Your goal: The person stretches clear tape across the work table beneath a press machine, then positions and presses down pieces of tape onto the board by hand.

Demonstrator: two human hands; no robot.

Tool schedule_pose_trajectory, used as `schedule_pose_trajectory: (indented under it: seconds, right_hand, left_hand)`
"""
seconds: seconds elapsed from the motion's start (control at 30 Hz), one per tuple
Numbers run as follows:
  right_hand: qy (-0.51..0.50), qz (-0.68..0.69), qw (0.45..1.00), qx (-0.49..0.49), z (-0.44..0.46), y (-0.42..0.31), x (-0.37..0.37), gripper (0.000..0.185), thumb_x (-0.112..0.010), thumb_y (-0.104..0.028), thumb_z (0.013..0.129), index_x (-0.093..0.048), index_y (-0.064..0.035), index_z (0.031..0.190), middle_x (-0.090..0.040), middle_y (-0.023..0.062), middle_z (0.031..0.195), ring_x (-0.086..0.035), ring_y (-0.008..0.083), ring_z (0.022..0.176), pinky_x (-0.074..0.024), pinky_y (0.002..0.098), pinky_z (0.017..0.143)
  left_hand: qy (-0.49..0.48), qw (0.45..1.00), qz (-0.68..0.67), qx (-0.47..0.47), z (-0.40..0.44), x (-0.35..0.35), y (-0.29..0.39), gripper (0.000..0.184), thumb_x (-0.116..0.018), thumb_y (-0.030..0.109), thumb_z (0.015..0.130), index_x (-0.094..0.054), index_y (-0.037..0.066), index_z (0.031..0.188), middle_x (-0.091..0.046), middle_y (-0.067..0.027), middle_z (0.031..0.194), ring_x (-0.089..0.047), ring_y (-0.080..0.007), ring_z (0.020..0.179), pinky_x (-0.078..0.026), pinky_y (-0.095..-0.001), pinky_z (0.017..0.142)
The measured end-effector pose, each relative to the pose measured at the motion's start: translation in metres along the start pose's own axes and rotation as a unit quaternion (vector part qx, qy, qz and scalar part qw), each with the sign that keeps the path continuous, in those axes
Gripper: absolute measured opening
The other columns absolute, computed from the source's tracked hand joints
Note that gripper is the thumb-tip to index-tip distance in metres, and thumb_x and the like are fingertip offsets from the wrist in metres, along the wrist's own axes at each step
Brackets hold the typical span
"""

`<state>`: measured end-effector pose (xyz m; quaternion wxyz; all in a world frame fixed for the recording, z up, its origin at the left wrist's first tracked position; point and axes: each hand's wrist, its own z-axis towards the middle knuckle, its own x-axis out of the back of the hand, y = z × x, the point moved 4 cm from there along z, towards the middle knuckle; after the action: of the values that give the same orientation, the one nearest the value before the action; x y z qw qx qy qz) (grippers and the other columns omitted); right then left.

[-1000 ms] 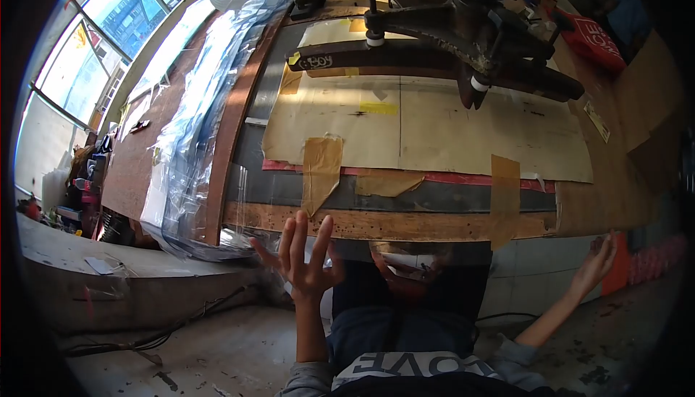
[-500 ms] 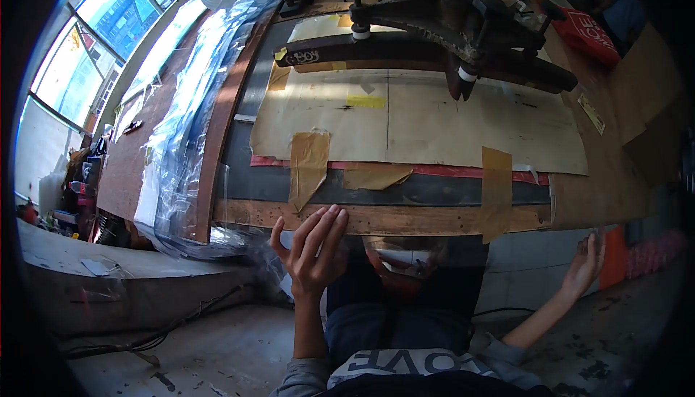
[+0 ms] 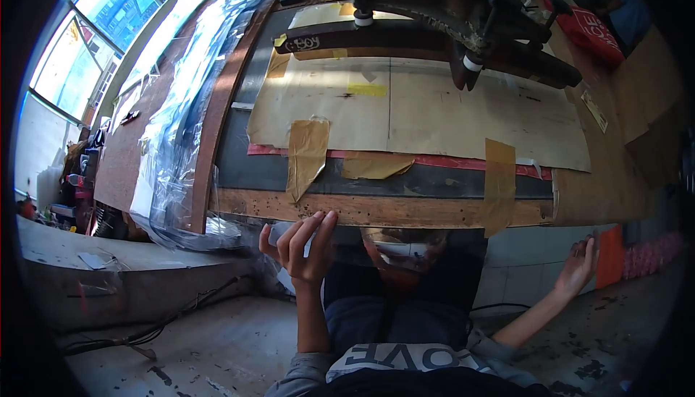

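My left hand (image 3: 300,247) is at the front edge of the work board, fingers spread and fingertips touching the wooden strip (image 3: 391,210). Its thumb is hidden. My right hand (image 3: 578,265) is raised below the board's right end, with loosely bent fingers and nothing visible in them. Beside it is an orange piece (image 3: 609,256). Behind the strip lies a dark grey surface (image 3: 441,182) with a large cream sheet (image 3: 463,118) on top and a red edge (image 3: 337,154) showing beneath. Brown tape pieces (image 3: 308,154) cross the sheet's front edge and the strip.
A black metal press frame (image 3: 434,17) with a long bar stands over the sheet. Clear plastic sheets (image 3: 190,107) are heaped along a brown board (image 3: 134,147) at left. A red bag (image 3: 594,35) and cardboard (image 3: 622,158) are at right. Cables (image 3: 156,332) lie lower left.
The view has tilted slightly, so the board sits a little higher. My left hand has slid a little left along the strip. My right hand has shifted slightly left and down.
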<state>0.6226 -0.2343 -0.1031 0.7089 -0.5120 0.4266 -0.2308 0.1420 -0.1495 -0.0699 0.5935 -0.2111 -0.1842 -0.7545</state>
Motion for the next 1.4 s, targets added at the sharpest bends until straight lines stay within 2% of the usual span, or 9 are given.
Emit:
schedule_pose_trajectory:
  seconds: [0.33,0.53,0.63,0.7,0.8,1.1,1.4]
  right_hand:
    - [-0.028,0.02,0.999,-0.009,-0.006,-0.002,-0.011,0.027,-0.059,-0.009,0.089,-0.054,0.0022,0.113,-0.054,0.003,0.092,-0.047,0.0079,0.08,-0.0383,0.0232,0.071]
    - [-0.095,0.026,0.995,-0.024,-0.023,-0.004,-0.039,0.023,-0.058,-0.009,0.09,-0.056,0.0015,0.11,-0.053,0.0021,0.09,-0.047,0.0071,0.08,-0.0377,0.0227,0.071]
    - [-0.08,0.013,0.996,-0.038,-0.035,-0.007,-0.057,0.02,-0.058,-0.009,0.089,-0.057,0.0003,0.107,-0.053,0.0005,0.089,-0.045,0.0072,0.076,-0.038,0.023,0.069]
    - [-0.066,0.012,0.997,-0.045,-0.042,-0.009,-0.069,0.019,-0.059,-0.008,0.088,-0.057,-0.0005,0.105,-0.052,0.0,0.087,-0.043,0.0075,0.073,-0.0373,0.023,0.067]
    - [-0.111,0.026,0.992,-0.057,-0.048,-0.009,-0.075,0.019,-0.06,-0.008,0.087,-0.057,-0.0006,0.104,-0.052,0.0006,0.086,-0.044,0.0072,0.073,-0.0361,0.0228,0.066]
    - [-0.104,0.017,0.993,-0.054,-0.051,-0.015,-0.083,0.018,-0.06,-0.009,0.086,-0.057,0.001,0.101,-0.049,0.0008,0.075,-0.041,0.0093,0.069,-0.0344,0.0235,0.065]
    - [-0.131,0.025,0.989,-0.057,-0.053,-0.019,-0.083,0.013,-0.059,-0.009,0.087,-0.055,-0.0002,0.095,-0.048,0.0011,0.072,-0.041,0.0093,0.066,-0.034,0.0235,0.063]
  left_hand:
    - [0.03,0.999,0.035,0.022,-0.007,0.004,-0.013,0.019,-0.074,0.017,0.076,-0.068,0.027,0.09,-0.059,0.0081,0.095,-0.055,-0.0117,0.09,-0.027,-0.0468,0.107]
    - [0.054,0.993,0.102,0.011,-0.008,0.01,-0.038,0.01,-0.072,0.018,0.078,-0.068,0.024,0.086,-0.06,0.0064,0.093,-0.056,-0.0125,0.09,-0.029,-0.0465,0.106]
    - [0.077,0.988,0.132,0.01,-0.008,0.014,-0.051,0.004,-0.07,0.02,0.081,-0.068,0.021,0.085,-0.061,0.0055,0.091,-0.058,-0.0122,0.089,-0.03,-0.0455,0.106]
    - [0.075,0.986,0.147,0.02,-0.01,0.016,-0.06,0.005,-0.07,0.019,0.081,-0.067,0.02,0.085,-0.061,0.0055,0.091,-0.059,-0.0117,0.089,-0.03,-0.0452,0.105]
    - [0.08,0.982,0.167,0.028,-0.01,0.021,-0.067,0.007,-0.071,0.017,0.08,-0.066,0.02,0.085,-0.062,0.0055,0.09,-0.06,-0.0113,0.088,-0.031,-0.0448,0.104]
    - [0.096,0.979,0.18,0.024,-0.012,0.021,-0.075,0.01,-0.071,0.014,0.08,-0.065,0.019,0.086,-0.063,0.0052,0.088,-0.061,-0.0116,0.085,-0.033,-0.0443,0.103]
    - [0.146,0.97,0.189,0.038,0.001,0.025,-0.079,0.017,-0.071,0.004,0.077,-0.065,0.019,0.083,-0.064,0.0065,0.084,-0.061,-0.0102,0.085,-0.032,-0.042,0.103]
